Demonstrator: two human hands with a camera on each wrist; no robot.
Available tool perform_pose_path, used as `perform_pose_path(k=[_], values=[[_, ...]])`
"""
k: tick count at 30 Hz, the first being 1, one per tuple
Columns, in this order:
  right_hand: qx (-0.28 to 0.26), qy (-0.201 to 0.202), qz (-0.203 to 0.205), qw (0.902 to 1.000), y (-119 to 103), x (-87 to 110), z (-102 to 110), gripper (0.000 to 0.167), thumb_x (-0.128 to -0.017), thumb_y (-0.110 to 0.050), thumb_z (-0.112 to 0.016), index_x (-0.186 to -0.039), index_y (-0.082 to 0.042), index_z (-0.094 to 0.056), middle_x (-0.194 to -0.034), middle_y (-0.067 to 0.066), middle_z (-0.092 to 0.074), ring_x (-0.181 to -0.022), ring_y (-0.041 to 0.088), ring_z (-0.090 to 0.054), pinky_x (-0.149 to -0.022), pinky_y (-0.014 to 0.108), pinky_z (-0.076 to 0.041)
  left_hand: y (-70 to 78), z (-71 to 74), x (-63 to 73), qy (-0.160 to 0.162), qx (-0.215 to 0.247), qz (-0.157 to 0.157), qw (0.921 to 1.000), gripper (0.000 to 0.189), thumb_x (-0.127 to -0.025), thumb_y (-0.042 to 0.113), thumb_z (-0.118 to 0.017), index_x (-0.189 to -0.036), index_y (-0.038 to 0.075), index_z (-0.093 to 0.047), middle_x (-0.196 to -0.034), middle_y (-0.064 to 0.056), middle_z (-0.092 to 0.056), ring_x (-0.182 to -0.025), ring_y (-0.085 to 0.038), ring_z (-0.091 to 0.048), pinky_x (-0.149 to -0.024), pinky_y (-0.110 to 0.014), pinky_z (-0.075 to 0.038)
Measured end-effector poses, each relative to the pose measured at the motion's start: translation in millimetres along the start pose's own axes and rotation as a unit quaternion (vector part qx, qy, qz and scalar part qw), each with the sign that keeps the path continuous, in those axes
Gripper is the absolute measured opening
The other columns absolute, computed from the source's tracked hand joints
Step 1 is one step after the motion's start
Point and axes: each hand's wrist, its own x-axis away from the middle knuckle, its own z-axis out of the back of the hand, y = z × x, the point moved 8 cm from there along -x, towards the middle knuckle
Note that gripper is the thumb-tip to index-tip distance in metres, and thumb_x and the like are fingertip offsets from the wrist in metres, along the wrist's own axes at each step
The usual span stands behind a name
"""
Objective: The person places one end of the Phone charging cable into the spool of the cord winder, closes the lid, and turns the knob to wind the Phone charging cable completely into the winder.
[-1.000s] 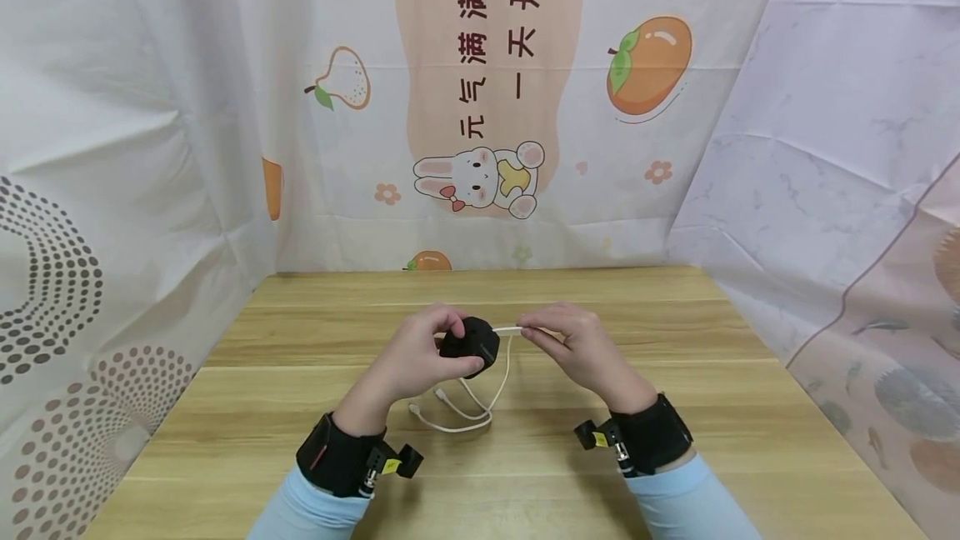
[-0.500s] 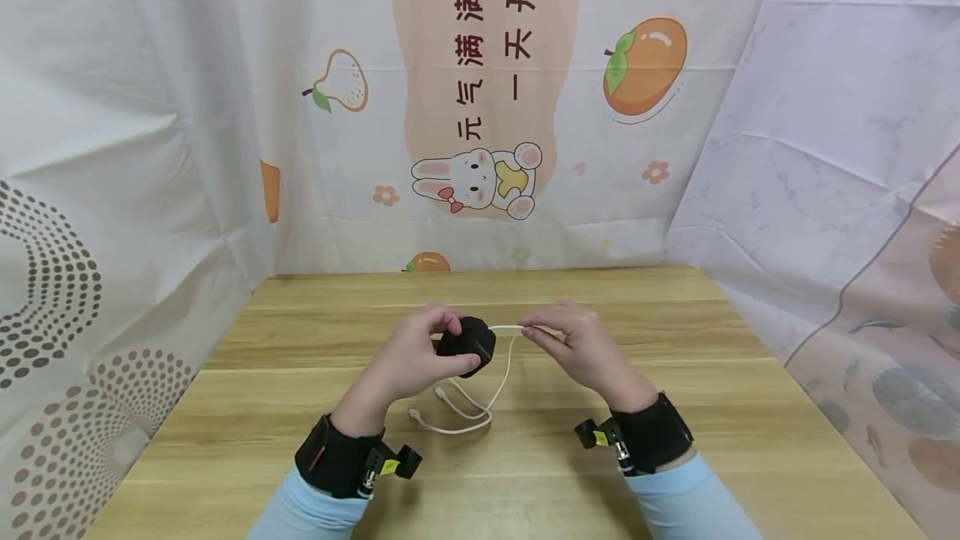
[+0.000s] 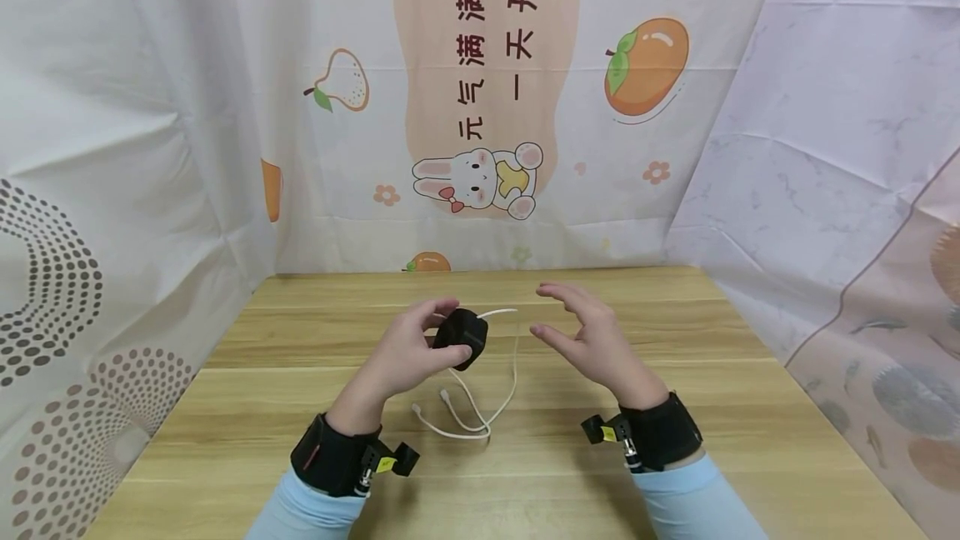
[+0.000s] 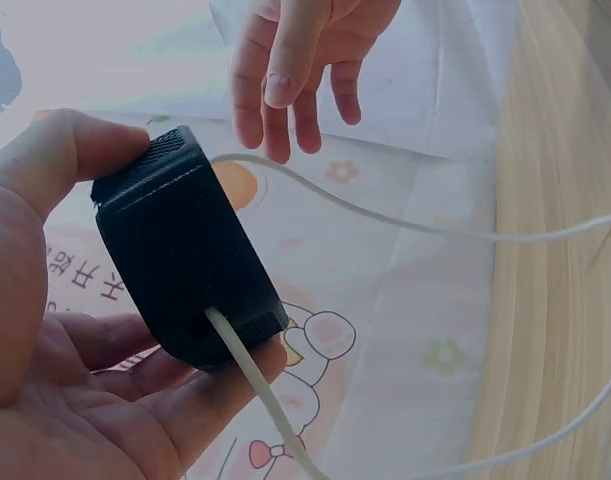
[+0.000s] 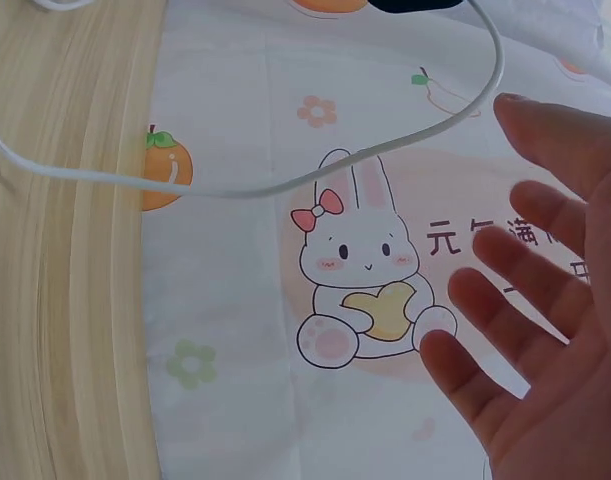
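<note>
My left hand (image 3: 401, 357) holds a small black cable winder (image 3: 461, 340) above the table, with the thumb on one edge and the fingers on the opposite side. In the left wrist view, a white cable (image 4: 415, 226) comes out of two sides of the winder (image 4: 190, 255). The cable loops down to the table, where its two plug ends (image 3: 416, 409) lie. My right hand (image 3: 596, 348) is to the right of the winder with fingers spread and holds nothing. In the right wrist view, the cable (image 5: 225, 192) passes near its thumb (image 5: 545, 130) without visible contact.
A wooden table (image 3: 750, 440) spreads beneath both hands. Behind it hangs a white printed curtain (image 3: 337, 190), and more cloth (image 3: 135, 190) hangs at the sides. Each wrist wears a black strap (image 3: 337, 457) carrying a small camera.
My right hand has let go of the cable, spread its fingers and moved slightly right and up. The left hand has tilted the winder and shifted it slightly left.
</note>
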Motion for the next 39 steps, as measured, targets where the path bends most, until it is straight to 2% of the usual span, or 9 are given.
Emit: perform_pose_path(k=[7, 8, 14, 15, 19, 24, 29, 33, 39], values=[[-0.013, -0.034, -0.051, 0.998, 7, 0.6, -11, 0.054, -0.087, -0.028, -0.084, -0.133, -0.01, -0.061, -0.149, 0.007, -0.049, -0.136, 0.03, -0.046, -0.102, 0.053, -0.045, -5.8, 5.8, -0.6, 0.021, 0.064, 0.032, 0.9972, 0.056, -0.086, 0.012, -0.078, -0.138, 0.004, -0.059, -0.126, -0.014, -0.059, -0.111, -0.032, -0.063, -0.078, -0.039, -0.058], [-0.015, -0.043, -0.057, 0.9973, 8, 1.1, -14, 0.054, -0.087, -0.029, -0.084, -0.133, -0.011, -0.061, -0.15, 0.006, -0.048, -0.134, 0.029, -0.047, -0.097, 0.052, -0.05, -6.4, 6.0, -0.7, 0.022, 0.073, 0.037, 0.9964, 0.056, -0.086, 0.012, -0.078, -0.138, 0.004, -0.058, -0.127, -0.015, -0.058, -0.111, -0.032, -0.063, -0.079, -0.039, -0.058], [-0.015, -0.096, -0.074, 0.9925, 10, 5.0, -37, 0.054, -0.088, -0.035, -0.082, -0.135, -0.016, -0.063, -0.154, 0.007, -0.045, -0.134, 0.031, -0.048, -0.092, 0.05, -0.053, -5.7, 5.5, -1.1, 0.029, 0.101, 0.053, 0.993, 0.056, -0.089, 0.014, -0.077, -0.14, 0.005, -0.057, -0.128, -0.017, -0.058, -0.113, -0.033, -0.064, -0.083, -0.039, -0.058], [-0.014, -0.104, -0.073, 0.9918, 9, 5.0, -41, 0.055, -0.088, -0.036, -0.082, -0.136, -0.015, -0.063, -0.154, 0.009, -0.045, -0.137, 0.032, -0.047, -0.099, 0.052, -0.048, -5.6, 5.5, -1.5, 0.032, 0.104, 0.053, 0.9927, 0.056, -0.089, 0.015, -0.077, -0.14, 0.005, -0.057, -0.128, -0.018, -0.059, -0.113, -0.034, -0.064, -0.083, -0.04, -0.058], [-0.026, -0.137, -0.081, 0.9869, 9, 5.0, -60, 0.064, -0.087, -0.036, -0.083, -0.14, -0.01, -0.06, -0.154, 0.013, -0.045, -0.14, 0.035, -0.043, -0.109, 0.055, -0.04, -8.5, 5.1, -3.3, 0.037, 0.12, 0.06, 0.9902, 0.054, -0.09, 0.015, -0.077, -0.139, 0.005, -0.058, -0.129, -0.017, -0.058, -0.114, -0.032, -0.063, -0.085, -0.04, -0.057], [-0.043, -0.168, -0.082, 0.9814, 5, 3.3, -86, 0.068, -0.089, -0.041, -0.08, -0.143, -0.007, -0.058, -0.153, 0.016, -0.045, -0.141, 0.035, -0.042, -0.11, 0.055, -0.038, -14.6, 3.0, -4.7, 0.031, 0.16, 0.069, 0.9843, 0.054, -0.093, 0.015, -0.074, -0.141, 0.001, -0.055, -0.133, -0.019, -0.055, -0.114, -0.031, -0.064, -0.089, -0.04, -0.056], [-0.094, -0.174, -0.06, 0.9784, -7, -4.0, -110, 0.063, -0.088, -0.036, -0.081, -0.143, -0.014, -0.059, -0.15, 0.004, -0.049, -0.138, 0.023, -0.046, -0.108, 0.047, -0.042, -22.1, 1.2, -5.9, 0.025, 0.207, 0.078, 0.9749, 0.054, -0.094, 0.016, -0.072, -0.142, 0.001, -0.052, -0.134, -0.02, -0.053, -0.116, -0.029, -0.063, -0.093, -0.04, -0.054], [-0.114, -0.178, -0.052, 0.9761, -13, -7.8, -126, 0.061, -0.087, -0.028, -0.084, -0.142, -0.018, -0.06, -0.148, -0.001, -0.051, -0.135, 0.014, -0.047, -0.109, 0.039, -0.042, -24.1, -0.7, -7.0, 0.021, 0.226, 0.075, 0.971, 0.054, -0.094, 0.016, -0.071, -0.143, 0.0, -0.052, -0.134, -0.021, -0.053, -0.116, -0.029, -0.063, -0.093, -0.039, -0.053], [-0.084, -0.183, -0.055, 0.9779, -16, -9.8, -140, 0.047, -0.089, -0.015, -0.081, -0.134, -0.011, -0.066, -0.14, 0.006, -0.057, -0.128, 0.021, -0.055, -0.105, 0.041, -0.045, -22.3, -1.5, -7.2, 0.017, 0.232, 0.072, 0.97, 0.058, -0.093, 0.016, -0.069, -0.144, -0.003, -0.05, -0.135, -0.022, -0.052, -0.114, -0.027, -0.063, -0.091, -0.037, -0.053]])
